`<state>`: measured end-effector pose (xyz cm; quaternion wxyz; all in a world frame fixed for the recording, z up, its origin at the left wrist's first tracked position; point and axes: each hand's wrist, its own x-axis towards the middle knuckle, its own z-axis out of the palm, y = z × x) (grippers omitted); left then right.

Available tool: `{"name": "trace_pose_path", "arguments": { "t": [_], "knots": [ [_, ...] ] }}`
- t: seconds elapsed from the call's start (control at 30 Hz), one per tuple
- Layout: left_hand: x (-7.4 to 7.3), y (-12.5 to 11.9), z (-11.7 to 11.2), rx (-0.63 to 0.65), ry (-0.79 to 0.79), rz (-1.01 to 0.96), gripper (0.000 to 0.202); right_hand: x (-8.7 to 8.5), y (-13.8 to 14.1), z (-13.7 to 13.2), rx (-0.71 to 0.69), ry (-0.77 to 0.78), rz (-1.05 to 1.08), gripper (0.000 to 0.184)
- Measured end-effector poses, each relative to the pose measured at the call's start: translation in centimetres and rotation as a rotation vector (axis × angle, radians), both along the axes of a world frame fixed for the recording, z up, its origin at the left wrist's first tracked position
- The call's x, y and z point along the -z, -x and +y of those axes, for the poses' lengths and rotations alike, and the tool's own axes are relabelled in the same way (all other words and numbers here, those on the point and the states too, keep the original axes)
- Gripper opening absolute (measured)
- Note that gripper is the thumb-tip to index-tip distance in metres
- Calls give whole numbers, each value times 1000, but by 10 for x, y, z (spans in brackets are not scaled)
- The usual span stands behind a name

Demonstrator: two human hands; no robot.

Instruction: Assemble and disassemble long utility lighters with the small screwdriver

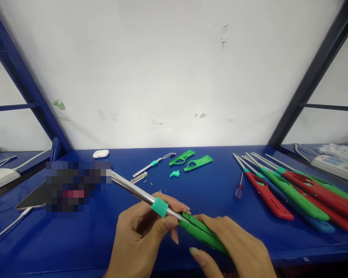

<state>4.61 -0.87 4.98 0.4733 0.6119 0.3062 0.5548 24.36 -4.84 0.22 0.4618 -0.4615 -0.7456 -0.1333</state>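
Observation:
Held across the front of the table is a long-nosed lighter (pixel 202 234) with a green handle, a metal tube and a teal collar (pixel 159 207). A gap shows between the two halves of its handle. My left hand (pixel 137 235) pinches the lighter by the collar and the front end of the handle. Over the rear of the handle lie the fingers of my right hand (pixel 240 245), with the thumb below and apart from it. Beyond my hands are two green handle shells (pixel 201 163), a teal trigger (pixel 174 174) and a loose metal tube with wires (pixel 146 168).
Several red, green and blue lighters (pixel 295 185) lie at the right, beside a small screwdriver (pixel 239 191). A clear and metal part (pixel 139 177) sits near tiny pieces. To the left are a white case (pixel 101 154), a phone (pixel 33 195) on a cable, and a blurred patch.

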Motion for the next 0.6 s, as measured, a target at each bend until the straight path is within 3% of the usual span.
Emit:
{"name": "trace_pose_path", "arguments": {
  "t": [0.13,0.2,0.43,0.6],
  "knots": [
    [-1,5,0,15,-15,-42,12,-32,25,12,-83,126,26,32],
    [-4,11,2,19,-64,-48,10,-43,36,18,-144,112,71,36],
    [-28,30,5,-58,-207,-15,17,-58,54,30,-316,-53,151,13],
    [-33,36,5,-117,-279,-3,20,-65,61,36,-333,-13,109,7]
  ]
}}
